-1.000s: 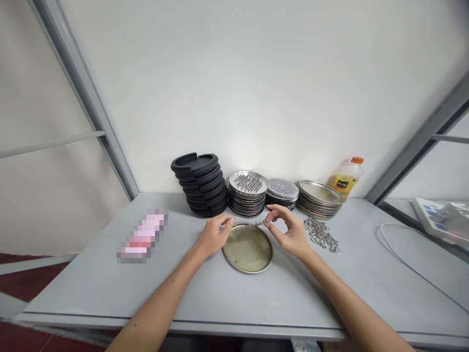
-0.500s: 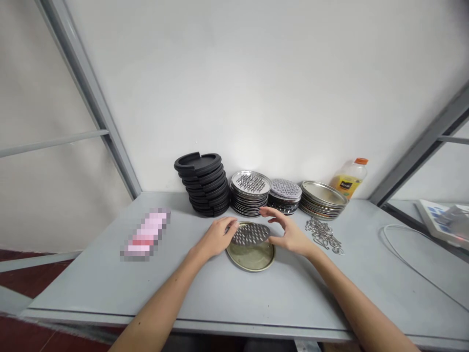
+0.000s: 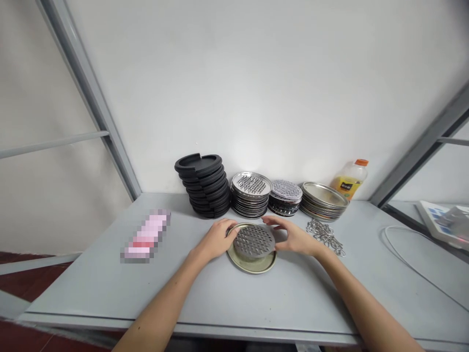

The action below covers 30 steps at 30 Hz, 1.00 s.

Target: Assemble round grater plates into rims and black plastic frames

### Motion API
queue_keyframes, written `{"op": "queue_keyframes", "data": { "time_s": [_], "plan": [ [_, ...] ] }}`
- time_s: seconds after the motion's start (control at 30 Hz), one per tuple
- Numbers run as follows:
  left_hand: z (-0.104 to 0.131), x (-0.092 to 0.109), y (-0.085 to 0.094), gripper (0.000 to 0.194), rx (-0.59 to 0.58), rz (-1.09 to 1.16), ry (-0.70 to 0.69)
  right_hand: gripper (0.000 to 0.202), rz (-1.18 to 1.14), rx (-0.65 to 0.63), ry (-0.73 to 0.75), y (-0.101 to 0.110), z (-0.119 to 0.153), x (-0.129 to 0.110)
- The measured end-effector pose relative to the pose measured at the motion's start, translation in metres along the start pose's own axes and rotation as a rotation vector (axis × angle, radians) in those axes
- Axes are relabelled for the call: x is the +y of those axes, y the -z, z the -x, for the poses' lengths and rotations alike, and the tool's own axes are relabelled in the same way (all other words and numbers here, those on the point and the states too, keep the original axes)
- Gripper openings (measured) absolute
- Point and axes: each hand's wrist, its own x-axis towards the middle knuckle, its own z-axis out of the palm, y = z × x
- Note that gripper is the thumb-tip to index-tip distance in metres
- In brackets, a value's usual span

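A grey perforated disc (image 3: 254, 241) is over a shallow round metal lid (image 3: 252, 266) and covers most of its middle. My left hand (image 3: 220, 237) grips the disc's left edge between thumb and fingers. On the right side, my right hand (image 3: 291, 236) is curved with thumb and fingers apart, its thumb close to the disc's edge. Behind stand a stack of black rings (image 3: 205, 188), a stack of grater discs with metal rims (image 3: 251, 193), a shorter stack of perforated discs (image 3: 286, 195) and a stack of metal lids (image 3: 324, 199).
Metal hooks (image 3: 324, 234) lie in a pile right of my right hand. A bottle with an orange cap (image 3: 351, 178) stands at the back right. A pink blurred object (image 3: 146, 236) lies at left, a white cable (image 3: 406, 261) at right, metal frame posts on both sides.
The perforated disc has tipped from a steep tilt to nearly flat over the lid, its near edge coming down. My right hand has shifted slightly right and down.
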Motion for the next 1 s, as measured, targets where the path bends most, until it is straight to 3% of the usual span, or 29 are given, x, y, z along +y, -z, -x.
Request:
{"op": "queue_keyframes", "data": {
  "time_s": [0.17,0.73,1.0],
  "plan": [
    [0.000,0.001,0.001,0.025,-0.009,-0.001,-0.016,0.048,0.097,0.026,0.041,0.002,0.001,-0.007],
    [0.001,0.001,0.002,0.027,-0.019,-0.025,-0.003,0.068,-0.014,-0.117,0.020,0.006,0.004,-0.013],
    [0.002,0.002,0.002,0.027,-0.029,-0.030,-0.001,0.049,-0.054,-0.108,-0.008,0.005,0.004,-0.016]
  ]
}}
